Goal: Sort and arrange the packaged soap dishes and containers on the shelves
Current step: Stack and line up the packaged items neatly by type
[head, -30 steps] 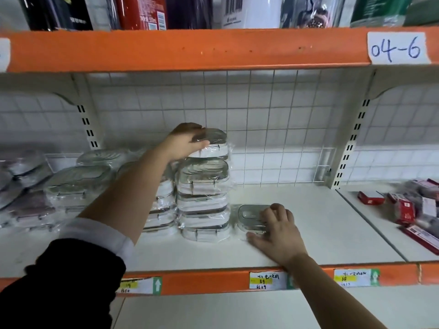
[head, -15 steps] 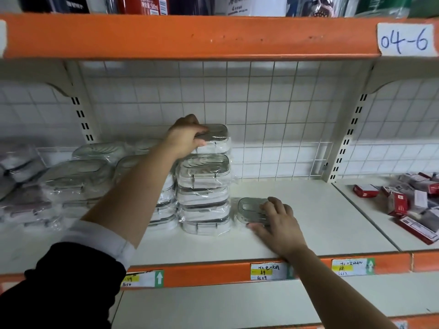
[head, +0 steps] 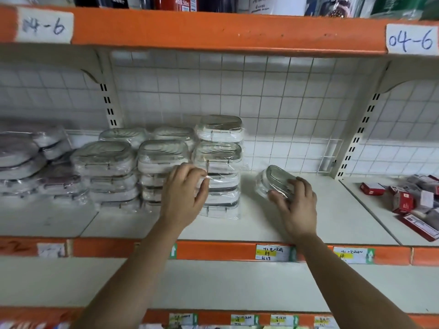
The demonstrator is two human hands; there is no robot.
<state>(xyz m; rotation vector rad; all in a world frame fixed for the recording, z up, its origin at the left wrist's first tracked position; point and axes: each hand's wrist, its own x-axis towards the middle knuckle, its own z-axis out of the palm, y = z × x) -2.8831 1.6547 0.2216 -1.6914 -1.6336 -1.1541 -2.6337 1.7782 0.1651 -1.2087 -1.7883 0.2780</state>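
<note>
Could knock over the tall stack (head: 218, 167) with one bump from the left hand (head: 184, 193). Piled high and thin, wrapped in slippery plastic, so easy to slide apart and fall off the shelf (head: 320, 224). Could also drop the dish (head: 273, 180), tipped up and slick in its wrap. Might bang it into the stack on the way over, too.

Left hand: reaching in, fingers bent, tips on the wrap halfway up the stack. Hard to tell whether pinching the wrap or only touching.

Right hand (head: 294, 205): stretched out, fingers and thumb curled round the near end of the dish, holding it.

Dish near the stack on its right, not touching, tilted. On the shelf or just above; cannot tell which.
</note>
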